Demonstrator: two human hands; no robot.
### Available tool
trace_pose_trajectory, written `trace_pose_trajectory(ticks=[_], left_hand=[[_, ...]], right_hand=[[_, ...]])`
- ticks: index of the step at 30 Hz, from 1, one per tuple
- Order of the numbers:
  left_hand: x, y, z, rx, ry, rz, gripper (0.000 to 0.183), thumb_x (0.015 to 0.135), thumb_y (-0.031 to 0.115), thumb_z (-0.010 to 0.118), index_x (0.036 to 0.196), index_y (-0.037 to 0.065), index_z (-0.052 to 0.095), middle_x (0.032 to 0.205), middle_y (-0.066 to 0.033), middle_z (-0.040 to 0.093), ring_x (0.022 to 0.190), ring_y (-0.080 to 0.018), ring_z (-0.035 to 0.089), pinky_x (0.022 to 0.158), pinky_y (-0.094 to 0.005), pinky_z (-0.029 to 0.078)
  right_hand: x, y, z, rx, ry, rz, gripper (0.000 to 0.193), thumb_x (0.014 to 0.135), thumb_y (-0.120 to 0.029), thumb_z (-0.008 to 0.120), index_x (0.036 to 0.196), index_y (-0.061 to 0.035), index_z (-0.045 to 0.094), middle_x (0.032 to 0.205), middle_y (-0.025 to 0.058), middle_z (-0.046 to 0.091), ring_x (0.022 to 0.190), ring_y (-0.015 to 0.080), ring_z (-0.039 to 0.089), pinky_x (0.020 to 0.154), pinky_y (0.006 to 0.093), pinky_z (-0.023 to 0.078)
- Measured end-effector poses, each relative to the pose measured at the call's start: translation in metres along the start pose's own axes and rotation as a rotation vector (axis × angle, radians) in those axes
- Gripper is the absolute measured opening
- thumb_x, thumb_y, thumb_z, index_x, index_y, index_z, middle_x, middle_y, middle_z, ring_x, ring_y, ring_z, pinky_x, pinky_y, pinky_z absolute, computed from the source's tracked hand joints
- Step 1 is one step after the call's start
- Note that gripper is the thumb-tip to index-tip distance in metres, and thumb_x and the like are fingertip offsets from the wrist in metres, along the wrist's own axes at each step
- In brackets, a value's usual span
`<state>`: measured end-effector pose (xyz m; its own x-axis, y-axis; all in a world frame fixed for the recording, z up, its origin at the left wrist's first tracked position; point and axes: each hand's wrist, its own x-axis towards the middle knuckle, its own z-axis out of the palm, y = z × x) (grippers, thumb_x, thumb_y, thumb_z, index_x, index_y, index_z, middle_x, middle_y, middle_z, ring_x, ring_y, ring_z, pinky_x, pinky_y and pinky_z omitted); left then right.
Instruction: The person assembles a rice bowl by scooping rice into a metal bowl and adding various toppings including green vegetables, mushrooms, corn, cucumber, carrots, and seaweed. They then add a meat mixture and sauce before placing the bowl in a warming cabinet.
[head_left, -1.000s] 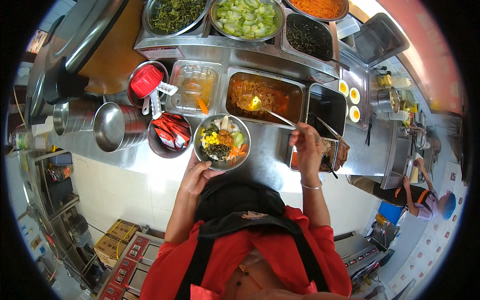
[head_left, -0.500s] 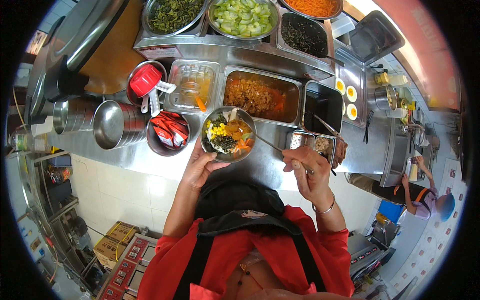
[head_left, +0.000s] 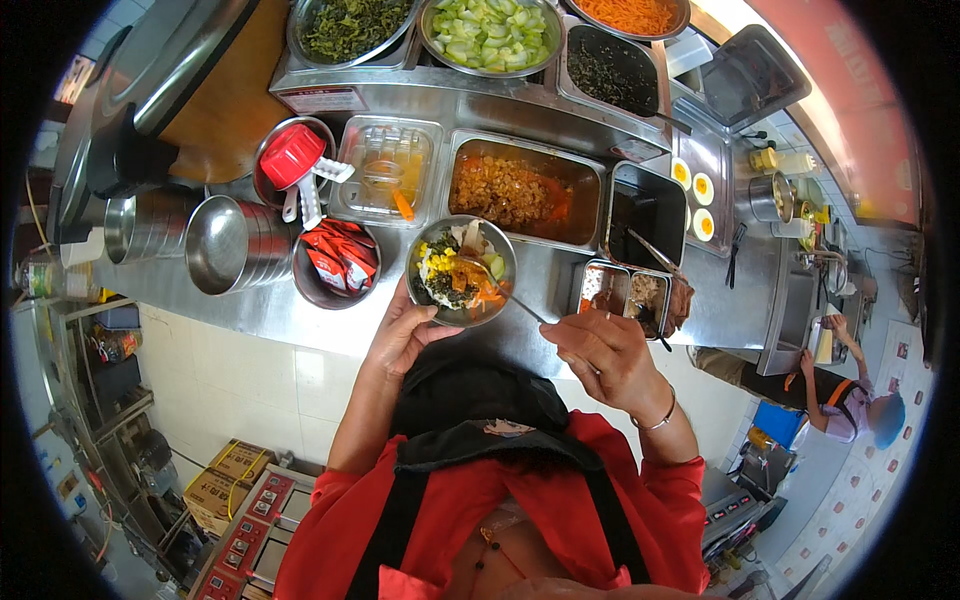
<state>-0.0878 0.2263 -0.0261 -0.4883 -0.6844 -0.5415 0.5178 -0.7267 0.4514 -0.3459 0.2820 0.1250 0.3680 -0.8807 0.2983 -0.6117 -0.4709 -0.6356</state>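
My left hand [head_left: 405, 325] grips a round metal bowl [head_left: 468, 318] by its near left rim, thumb over the edge. Inside lie yellow corn [head_left: 440, 262], dark chopped greens, pale strips, orange carrot shreds, green slices and a brownish sauce. A long-handled metal spoon [head_left: 522, 305] is pinched in my right hand [head_left: 605, 355]; its head rests in the bowl, among the sauce and carrot. Just beyond the bowl stands a deep steel pan [head_left: 600, 165] of chunky brown-orange sauce. Small containers [head_left: 605, 285] with chopped toppings sit beyond my right hand.
Left of the bowl stand a metal pot of red packets [head_left: 340, 262], stacked steel bowls [head_left: 225, 248] and a red scoop [head_left: 292, 157]. Trays of greens [head_left: 355, 28] and cucumber-like slices [head_left: 492, 35] line the back. Halved eggs [head_left: 703, 188] lie right; a co-worker [head_left: 850, 395] works far right.
The spoon head has moved down within the bowl, and the sauce heap looks lower and more spread. My right hand has shifted slightly left and downward; the bowl has moved slightly right.
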Motion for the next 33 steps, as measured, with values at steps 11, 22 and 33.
trace_pose_trajectory(ticks=[11, 22, 33], left_hand=[[0.003, -0.003, 0.002, -0.008, 0.001, -0.030, 0.071, 0.080, -0.009, 0.050, 0.143, 0.015, 0.026, 0.132, -0.0141, 0.045, 0.116, -0.0330, 0.052, 0.079, -0.0494, 0.058], [0.007, -0.003, -0.003, 0.034, 0.003, -0.013, 0.075, 0.076, -0.007, 0.050, 0.143, 0.009, 0.021, 0.132, -0.0200, 0.042, 0.114, -0.0373, 0.054, 0.080, -0.0480, 0.058], [-0.006, 0.001, -0.011, 0.103, 0.044, -0.063, 0.079, 0.075, -0.003, 0.054, 0.144, 0.009, 0.018, 0.134, -0.0206, 0.040, 0.113, -0.0384, 0.054, 0.079, -0.0470, 0.058]], right_hand=[[-0.023, 0.012, 0.003, 0.266, 0.331, 0.276, 0.018, 0.091, -0.010, 0.054, 0.102, 0.0015, 0.061, 0.083, 0.0117, 0.064, 0.066, 0.0202, 0.062, 0.058, 0.0280, 0.050], [-0.068, 0.123, 0.044, 1.185, 1.039, 0.809, 0.028, 0.099, -0.019, 0.044, 0.108, 0.0039, 0.057, 0.081, 0.0086, 0.062, 0.065, 0.0122, 0.057, 0.060, 0.0248, 0.049], [-0.048, 0.148, 0.086, 0.060, 0.712, 0.793, 0.017, 0.093, -0.008, 0.052, 0.105, -0.0006, 0.060, 0.085, 0.0110, 0.063, 0.069, 0.0170, 0.063, 0.062, 0.0273, 0.050]])
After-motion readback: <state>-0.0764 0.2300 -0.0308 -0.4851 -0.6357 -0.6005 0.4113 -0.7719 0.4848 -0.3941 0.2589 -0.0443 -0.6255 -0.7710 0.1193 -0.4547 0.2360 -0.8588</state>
